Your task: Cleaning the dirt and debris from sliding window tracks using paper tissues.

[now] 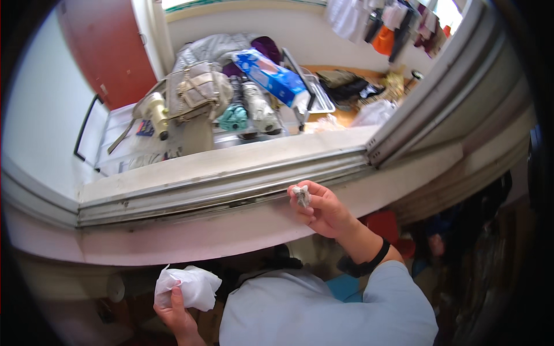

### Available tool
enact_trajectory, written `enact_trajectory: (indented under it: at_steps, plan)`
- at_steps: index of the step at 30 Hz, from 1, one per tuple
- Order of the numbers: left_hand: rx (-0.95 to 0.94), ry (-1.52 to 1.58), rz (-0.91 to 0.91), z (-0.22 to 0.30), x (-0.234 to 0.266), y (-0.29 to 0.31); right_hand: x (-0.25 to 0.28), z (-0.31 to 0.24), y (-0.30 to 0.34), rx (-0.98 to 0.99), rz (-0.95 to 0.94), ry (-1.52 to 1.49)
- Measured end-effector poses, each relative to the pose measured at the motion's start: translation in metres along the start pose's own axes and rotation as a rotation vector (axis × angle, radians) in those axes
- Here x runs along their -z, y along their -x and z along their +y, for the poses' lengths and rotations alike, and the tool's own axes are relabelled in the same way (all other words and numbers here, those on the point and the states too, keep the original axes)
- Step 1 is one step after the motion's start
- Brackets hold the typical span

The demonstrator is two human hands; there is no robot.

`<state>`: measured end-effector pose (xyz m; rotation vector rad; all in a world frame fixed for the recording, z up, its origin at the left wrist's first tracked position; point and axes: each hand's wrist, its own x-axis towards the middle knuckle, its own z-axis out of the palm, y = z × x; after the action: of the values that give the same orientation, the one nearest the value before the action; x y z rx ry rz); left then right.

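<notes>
My left hand (176,314) is closed on a bunch of white tissues (193,287), with the thumb pressed on top. It is low in front of me, below the pale window ledge (190,245). My right hand (328,213) is raised over the ledge and pinches a crumpled, grey-stained tissue (302,196) between thumb and fingers. Behind the stained tissue runs the metal track (231,199) of a sliding window, with dark grime along its near groove. Whether that tissue touches the track, I cannot tell.
Beyond the sill lie a beige bag (199,92), a cream bottle (157,115), a blue and white package (271,78) and rolled umbrellas (257,106). A window frame (427,92) rises at the right. Clothes (384,29) hang at the back right, and a red door (109,49) is at the left.
</notes>
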<state>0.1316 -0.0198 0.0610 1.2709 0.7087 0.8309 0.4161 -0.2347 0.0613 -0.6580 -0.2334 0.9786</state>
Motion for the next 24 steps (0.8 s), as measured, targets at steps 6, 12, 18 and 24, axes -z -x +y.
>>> enact_trajectory:
  at_steps: [6, 12, 18, 24]
  plan:
    - [0.095, -0.088, -0.333, -0.003, -0.022, -0.013, 0.051, 0.002, 0.094, 0.424, 0.117, -0.168]
    - [0.134, -0.155, -0.694, -0.017, -0.075, -0.019, 0.133, 0.039, 0.24, 0.759, 0.676, -0.133]
    - [0.276, -0.285, -0.939, -0.012, -0.136, -0.005, 0.229, 0.106, 0.342, 0.625, 1.467, -0.136]
    - [0.34, -0.456, -1.144, 0.003, -0.185, 0.007, 0.335, 0.112, 0.339, 0.339, 1.696, -0.038]
